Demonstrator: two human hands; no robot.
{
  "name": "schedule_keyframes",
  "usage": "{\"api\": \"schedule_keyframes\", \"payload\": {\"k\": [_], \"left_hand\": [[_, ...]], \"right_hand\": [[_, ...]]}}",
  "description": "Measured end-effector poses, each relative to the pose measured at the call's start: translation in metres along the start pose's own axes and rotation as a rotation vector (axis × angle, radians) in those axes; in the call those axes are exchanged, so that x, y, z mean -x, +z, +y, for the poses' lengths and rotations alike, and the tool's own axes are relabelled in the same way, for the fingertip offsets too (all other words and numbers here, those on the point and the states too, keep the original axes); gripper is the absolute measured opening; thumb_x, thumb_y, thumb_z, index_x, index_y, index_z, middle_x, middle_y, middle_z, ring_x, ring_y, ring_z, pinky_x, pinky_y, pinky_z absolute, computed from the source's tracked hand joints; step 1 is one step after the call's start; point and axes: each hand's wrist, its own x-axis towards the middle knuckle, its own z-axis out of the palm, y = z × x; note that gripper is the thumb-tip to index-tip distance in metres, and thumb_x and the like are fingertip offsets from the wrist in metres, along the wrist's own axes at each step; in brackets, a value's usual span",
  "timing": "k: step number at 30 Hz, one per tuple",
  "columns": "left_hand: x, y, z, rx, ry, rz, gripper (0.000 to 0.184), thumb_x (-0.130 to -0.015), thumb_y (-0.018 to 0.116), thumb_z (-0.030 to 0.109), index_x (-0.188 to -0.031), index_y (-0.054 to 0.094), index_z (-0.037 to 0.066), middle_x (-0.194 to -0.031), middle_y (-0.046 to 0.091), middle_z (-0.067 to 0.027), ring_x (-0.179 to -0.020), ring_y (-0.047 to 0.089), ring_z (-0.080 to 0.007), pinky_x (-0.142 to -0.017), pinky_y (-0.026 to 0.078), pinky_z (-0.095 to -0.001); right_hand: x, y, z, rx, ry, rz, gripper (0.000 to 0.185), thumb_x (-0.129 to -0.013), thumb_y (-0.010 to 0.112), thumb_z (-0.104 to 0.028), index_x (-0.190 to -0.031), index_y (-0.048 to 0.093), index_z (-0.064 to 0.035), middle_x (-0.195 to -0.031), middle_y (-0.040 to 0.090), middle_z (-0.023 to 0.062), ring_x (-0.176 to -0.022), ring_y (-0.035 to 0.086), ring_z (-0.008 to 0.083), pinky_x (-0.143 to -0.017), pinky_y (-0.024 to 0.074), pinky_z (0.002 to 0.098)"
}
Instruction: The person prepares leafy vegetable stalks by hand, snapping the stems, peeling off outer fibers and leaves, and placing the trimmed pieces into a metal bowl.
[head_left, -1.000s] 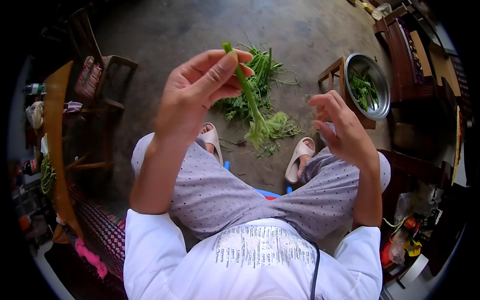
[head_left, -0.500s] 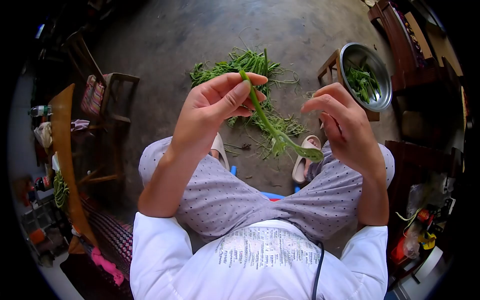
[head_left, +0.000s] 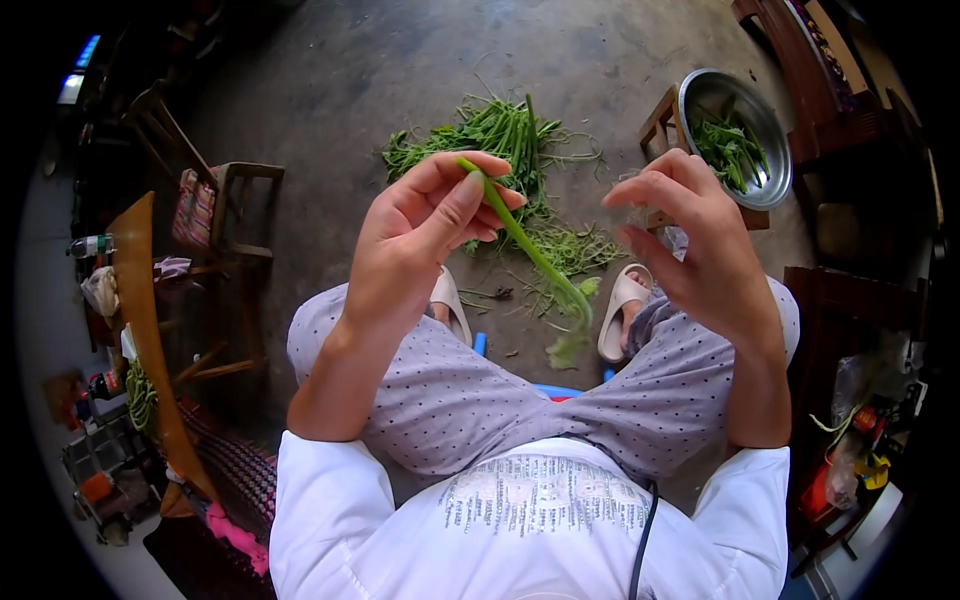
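Note:
My left hand [head_left: 425, 215] pinches a green vine shoot [head_left: 527, 240] near its upper end, between thumb and fingers. The shoot slants down to the right over the gap between my knees, and its leafy tip is blurred. My right hand [head_left: 695, 240] hovers to the right of the shoot, apart from it, fingers bent with a gap between thumb and forefinger and nothing visible in them. Beyond my hands, a heap of green vine shoots [head_left: 490, 135] lies on the floor. Thin pale-green scraps [head_left: 575, 248] are scattered on its near side.
A metal basin [head_left: 781, 160] with green pieces inside rests on a wooden stool [head_left: 660, 122] at the right. On the left stand a wooden chair [head_left: 245, 172] and a wooden table [head_left: 140, 300]. Dark wooden furniture [head_left: 830, 110] lines the right side.
My left hand has shifted slightly left, and the shoot's tip now hangs lower and farther left. My right hand has risen a little, its thumb and forefinger still apart.

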Motion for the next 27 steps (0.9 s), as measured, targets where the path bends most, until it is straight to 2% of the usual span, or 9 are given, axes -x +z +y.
{"api": "schedule_keyframes", "payload": {"k": [2,4,7,10,12,14,17,20,27], "left_hand": [[0.000,0.001,0.001,0.119,-0.132,-0.008,0.025,-0.098,0.048,0.016,-0.115,0.055,0.000,-0.099,0.065,-0.0101,-0.084,0.061,-0.0073,-0.075,0.050,-0.0197],[0.000,0.004,0.000,0.172,-0.167,-0.010,0.025,-0.098,0.048,0.016,-0.115,0.055,0.000,-0.099,0.065,-0.0105,-0.083,0.061,-0.0075,-0.074,0.050,-0.0195],[0.001,0.008,-0.003,0.223,-0.215,-0.022,0.025,-0.098,0.049,0.016,-0.115,0.055,-0.001,-0.099,0.065,-0.0113,-0.082,0.062,-0.0081,-0.073,0.052,-0.0194],[0.001,0.011,-0.009,0.216,-0.227,-0.043,0.025,-0.098,0.049,0.016,-0.114,0.056,-0.001,-0.099,0.065,-0.0107,-0.082,0.063,-0.0090,-0.074,0.053,-0.0197],[0.002,0.014,-0.011,0.206,-0.236,-0.036,0.025,-0.097,0.050,0.017,-0.113,0.057,-0.001,-0.098,0.065,-0.0095,-0.084,0.064,-0.0100,-0.074,0.054,-0.0203],[0.003,0.015,-0.014,0.200,-0.235,-0.034,0.025,-0.097,0.051,0.017,-0.113,0.058,-0.001,-0.098,0.065,-0.0086,-0.085,0.065,-0.0109,-0.075,0.054,-0.0213],[0.004,0.017,-0.019,0.172,-0.219,-0.041,0.025,-0.096,0.052,0.017,-0.112,0.058,-0.001,-0.098,0.066,-0.0087,-0.085,0.065,-0.0115,-0.075,0.055,-0.0225],[0.004,0.018,-0.021,0.147,-0.200,-0.036,0.026,-0.096,0.052,0.017,-0.113,0.059,-0.001,-0.097,0.066,-0.0089,-0.084,0.066,-0.0120,-0.075,0.055,-0.0237],[0.006,0.021,-0.022,0.050,-0.119,0.007,0.027,-0.096,0.053,0.018,-0.112,0.059,-0.003,-0.095,0.067,-0.0093,-0.083,0.066,-0.0127,-0.076,0.055,-0.0250]], "right_hand": [[0.001,0.001,0.001,-0.082,0.026,-0.017,0.011,-0.077,0.069,-0.003,-0.086,0.063,-0.0026,-0.076,0.056,0.0099,-0.077,0.057,0.0252,-0.070,0.0458,0.0334],[0.000,0.003,0.000,-0.239,0.085,-0.060,0.012,-0.079,0.067,0.001,-0.091,0.066,-0.0003,-0.079,0.055,0.0042,-0.074,0.056,0.0129,-0.065,0.0453,0.0240],[0.000,0.009,-0.005,-0.436,0.122,-0.069,0.009,-0.080,0.067,0.000,-0.089,0.066,0.0003,-0.079,0.057,0.0035,-0.074,0.056,0.0112,-0.066,0.0444,0.0227],[-0.002,0.015,-0.012,-0.488,0.123,-0.074,0.011,-0.081,0.068,-0.003,-0.090,0.066,0.0017,-0.083,0.060,0.0078,-0.077,0.060,0.0136,-0.071,0.0486,0.0248],[-0.001,0.022,-0.013,-0.460,0.103,-0.044,0.012,-0.080,0.069,-0.003,-0.091,0.067,-0.0004,-0.081,0.059,0.0041,-0.073,0.055,0.0104,-0.066,0.0430,0.0236],[0.000,0.028,-0.015,-0.475,0.140,0.007,0.012,-0.080,0.069,-0.004,-0.091,0.068,0.0006,-0.083,0.061,0.0093,-0.074,0.062,0.0159,-0.068,0.0503,0.0271],[-0.002,0.028,-0.018,-0.354,0.119,0.033,0.011,-0.079,0.069,-0.004,-0.089,0.069,-0.0004,-0.077,0.062,0.0101,-0.070,0.063,0.0180,-0.065,0.0501,0.0283],[-0.002,0.033,-0.018,-0.310,0.134,0.067,0.013,-0.078,0.070,-0.004,-0.091,0.071,-0.0029,-0.077,0.063,0.0062,-0.069,0.058,0.0127,-0.062,0.0428,0.0246],[-0.005,0.037,-0.018,-0.220,0.093,0.073,0.014,-0.078,0.070,-0.004,-0.091,0.071,-0.0024,-0.076,0.062,0.0068,-0.067,0.059,0.0133,-0.060,0.0451,0.0256]]}}
